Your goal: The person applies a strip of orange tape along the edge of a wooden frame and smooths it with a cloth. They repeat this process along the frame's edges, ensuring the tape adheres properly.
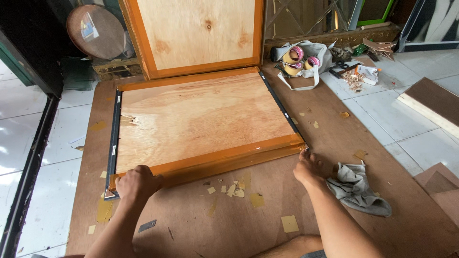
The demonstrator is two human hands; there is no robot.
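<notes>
A plywood-backed frame (201, 114) lies flat on a brown board, its edges bound with orange-brown tape and its sides dark. My left hand (138, 183) grips the near left corner of the frame, fingers curled over the taped edge. At the near right corner, my right hand (308, 167) touches the frame with its fingertips. A second taped plywood panel (196, 33) leans upright just behind the flat one.
A crumpled grey rag (356, 188) lies right of my right hand. Tape scraps (234, 189) litter the brown floor board (215, 224). A bag with tape rolls (299, 57) sits at the back right. A round mirror (95, 31) leans at the back left.
</notes>
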